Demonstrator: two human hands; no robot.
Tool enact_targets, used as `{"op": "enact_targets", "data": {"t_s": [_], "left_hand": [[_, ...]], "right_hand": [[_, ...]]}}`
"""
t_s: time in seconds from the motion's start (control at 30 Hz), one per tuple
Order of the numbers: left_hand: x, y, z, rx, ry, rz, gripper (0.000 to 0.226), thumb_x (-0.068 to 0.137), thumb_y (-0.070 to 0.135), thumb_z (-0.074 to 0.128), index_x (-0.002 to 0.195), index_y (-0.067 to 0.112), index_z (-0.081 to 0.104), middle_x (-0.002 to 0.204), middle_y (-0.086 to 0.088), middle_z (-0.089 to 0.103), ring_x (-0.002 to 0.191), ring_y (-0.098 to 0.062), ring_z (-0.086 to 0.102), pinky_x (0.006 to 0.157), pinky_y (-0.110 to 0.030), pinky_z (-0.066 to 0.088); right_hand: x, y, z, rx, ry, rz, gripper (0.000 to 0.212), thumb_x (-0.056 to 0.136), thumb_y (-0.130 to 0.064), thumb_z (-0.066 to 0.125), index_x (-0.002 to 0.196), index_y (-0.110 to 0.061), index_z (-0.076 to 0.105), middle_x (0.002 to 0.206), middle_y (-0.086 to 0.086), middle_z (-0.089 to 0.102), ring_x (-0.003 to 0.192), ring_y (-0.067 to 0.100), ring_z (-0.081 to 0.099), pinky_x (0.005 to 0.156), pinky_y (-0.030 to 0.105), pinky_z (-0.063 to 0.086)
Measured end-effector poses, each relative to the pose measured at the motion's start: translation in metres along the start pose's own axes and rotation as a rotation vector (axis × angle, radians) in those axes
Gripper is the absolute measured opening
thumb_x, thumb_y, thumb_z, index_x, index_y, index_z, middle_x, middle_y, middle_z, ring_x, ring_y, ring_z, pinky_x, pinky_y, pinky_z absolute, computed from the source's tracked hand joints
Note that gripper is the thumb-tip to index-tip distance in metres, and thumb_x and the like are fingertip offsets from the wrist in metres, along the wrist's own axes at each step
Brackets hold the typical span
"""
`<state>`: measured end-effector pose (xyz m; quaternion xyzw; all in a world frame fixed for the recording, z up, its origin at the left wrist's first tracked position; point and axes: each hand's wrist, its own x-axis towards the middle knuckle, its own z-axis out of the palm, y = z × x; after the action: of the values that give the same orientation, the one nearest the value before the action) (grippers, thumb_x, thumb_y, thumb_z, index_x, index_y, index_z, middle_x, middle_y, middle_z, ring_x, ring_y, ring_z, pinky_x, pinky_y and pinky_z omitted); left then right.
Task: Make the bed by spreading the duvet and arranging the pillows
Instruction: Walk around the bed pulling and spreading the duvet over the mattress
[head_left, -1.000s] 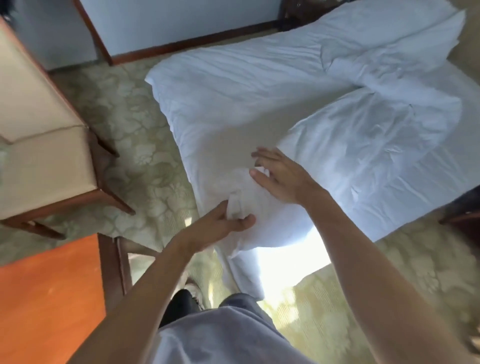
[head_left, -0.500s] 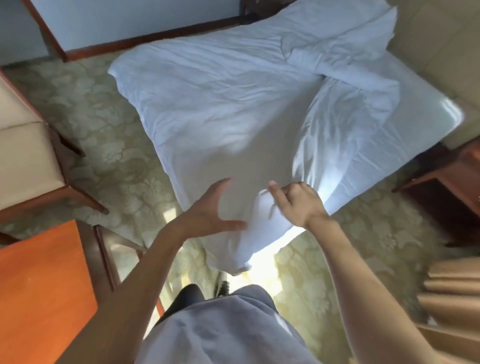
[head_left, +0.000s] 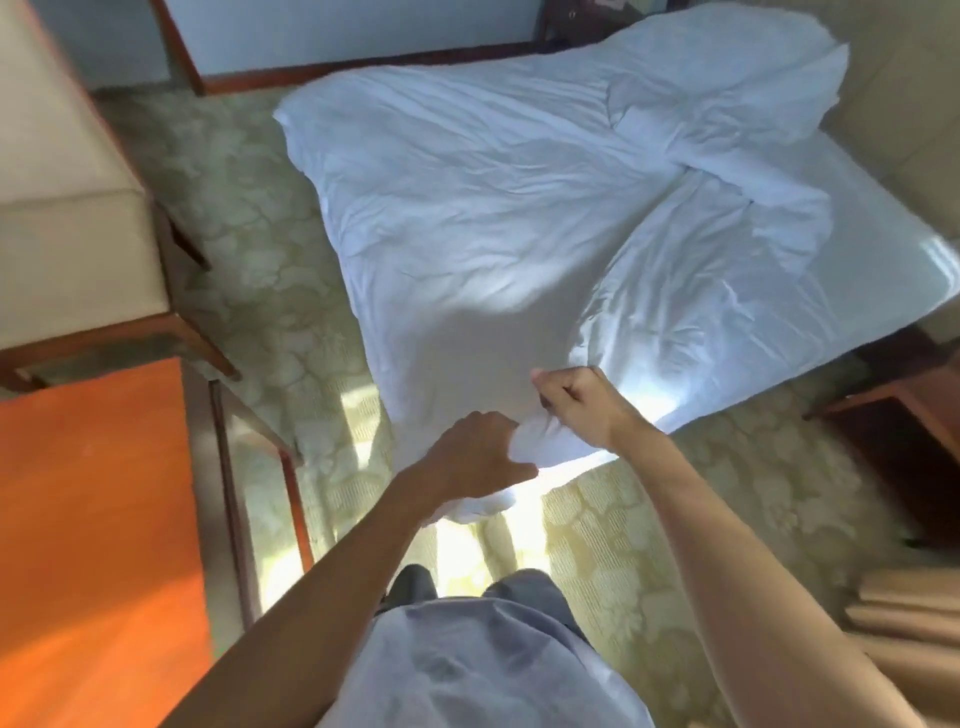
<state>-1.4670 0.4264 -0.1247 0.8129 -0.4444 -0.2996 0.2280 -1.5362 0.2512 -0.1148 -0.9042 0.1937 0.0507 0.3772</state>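
Both hands grip the duvet (head_left: 467, 218) corner at the bed's near end: left hand (head_left: 480, 447) bunching it, right hand (head_left: 576, 400) pinching the edge. Duvet runs away up-right, far part folded back; right hand's nearer the fold.

left hand (head_left: 480, 447): fingers hidden in the duvet (head_left: 498, 208) fold
duvet corner: bunched, edge lost under both hands
bed (head_left: 898, 228): far end cut off at top edge
pillows: cannot tell from the heaped duvet
chair (head_left: 67, 228): cut off at left edge

Bedroom, white bed (head_left: 883, 208), patterned carpet (head_left: 249, 218), cushioned chair (head_left: 67, 234), wooden table (head_left: 93, 545)
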Motion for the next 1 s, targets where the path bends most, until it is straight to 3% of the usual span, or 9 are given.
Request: {"op": "enact_targets", "data": {"t_s": [0.1,0.23,0.33,0.43,0.6,0.67,0.73,0.83,1.0], "left_hand": [[-0.006,0.008,0.013,-0.131,0.032,-0.122,0.025,0.079,0.043,0.073,0.087,0.023,0.060,0.085,0.004,0.067,0.077,-0.018,0.062,0.072,-0.035,0.047],[-0.023,0.036,0.040,-0.156,0.037,-0.282,0.060,0.082,0.044,0.074,0.128,0.010,0.058,0.124,-0.003,0.061,0.109,-0.022,0.058,0.093,-0.031,0.045],[-0.033,0.051,0.063,-0.209,0.088,-0.365,0.062,0.078,0.049,0.076,0.125,0.011,0.062,0.121,-0.004,0.066,0.106,-0.022,0.063,0.090,-0.033,0.049],[-0.042,0.070,0.091,-0.164,0.127,-0.436,0.049,0.076,0.050,0.077,0.107,0.012,0.070,0.103,-0.002,0.072,0.096,-0.022,0.067,0.083,-0.034,0.052],[-0.052,0.099,0.120,-0.019,0.161,-0.480,0.047,0.078,0.052,0.073,0.111,0.019,0.070,0.114,-0.001,0.070,0.105,-0.024,0.065,0.083,-0.030,0.046],[-0.055,0.107,0.126,-0.006,0.144,-0.467,0.036,0.078,0.050,0.074,0.100,0.022,0.072,0.103,0.000,0.072,0.097,-0.023,0.067,0.078,-0.031,0.049],[-0.057,0.114,0.132,0.015,0.120,-0.455,0.034,0.078,0.048,0.074,0.100,0.022,0.072,0.102,0.000,0.073,0.095,-0.023,0.067,0.079,-0.032,0.050],[-0.061,0.125,0.145,0.056,0.061,-0.425,0.040,0.077,0.048,0.075,0.109,0.024,0.071,0.105,0.000,0.072,0.098,-0.023,0.067,0.081,-0.033,0.052],[-0.091,0.135,0.174,0.063,-0.001,-0.391,0.040,0.076,0.047,0.074,0.109,0.026,0.070,0.103,0.003,0.072,0.095,-0.021,0.067,0.081,-0.033,0.053]], "right_hand": [[0.011,0.023,-0.005,-0.206,-0.113,-0.112,0.053,0.099,-0.055,0.034,0.059,-0.025,0.053,0.058,-0.011,0.056,0.056,0.003,0.052,0.062,0.029,0.042],[0.003,0.065,-0.012,-0.470,-0.168,-0.343,0.060,0.093,-0.065,0.021,0.065,-0.020,0.050,0.069,-0.004,0.053,0.079,0.022,0.060,0.084,0.037,0.044],[-0.008,0.100,-0.024,-0.536,-0.140,-0.442,0.062,0.089,-0.065,0.019,0.076,-0.020,0.058,0.078,-0.003,0.061,0.089,0.021,0.062,0.094,0.036,0.040],[-0.024,0.121,-0.034,-0.545,-0.202,-0.375,0.069,0.088,-0.071,0.020,0.063,-0.016,0.053,0.067,-0.001,0.059,0.076,0.023,0.060,0.078,0.034,0.041],[-0.059,0.136,-0.037,-0.425,-0.094,-0.138,0.070,0.093,-0.062,0.040,0.042,-0.014,0.041,0.043,-0.002,0.041,0.053,0.023,0.050,0.060,0.030,0.033],[-0.082,0.141,-0.042,-0.499,-0.091,-0.146,0.058,0.094,-0.051,0.051,0.050,-0.014,0.052,0.049,0.000,0.046,0.060,0.029,0.056,0.062,0.031,0.041],[-0.108,0.146,-0.045,-0.604,-0.036,-0.217,0.028,0.093,-0.036,0.062,0.082,-0.011,0.071,0.068,0.012,0.060,0.072,0.035,0.063,0.068,0.039,0.053],[-0.150,0.154,-0.045,-0.531,-0.087,0.006,0.040,0.101,-0.040,0.043,0.104,-0.009,0.069,0.100,0.019,0.066,0.100,0.036,0.061,0.087,0.038,0.047],[-0.213,0.175,-0.027,-0.577,-0.105,0.104,0.057,0.093,-0.055,0.020,0.093,-0.013,0.058,0.074,0.003,0.053,0.087,0.031,0.062,0.069,0.031,0.040]]}}
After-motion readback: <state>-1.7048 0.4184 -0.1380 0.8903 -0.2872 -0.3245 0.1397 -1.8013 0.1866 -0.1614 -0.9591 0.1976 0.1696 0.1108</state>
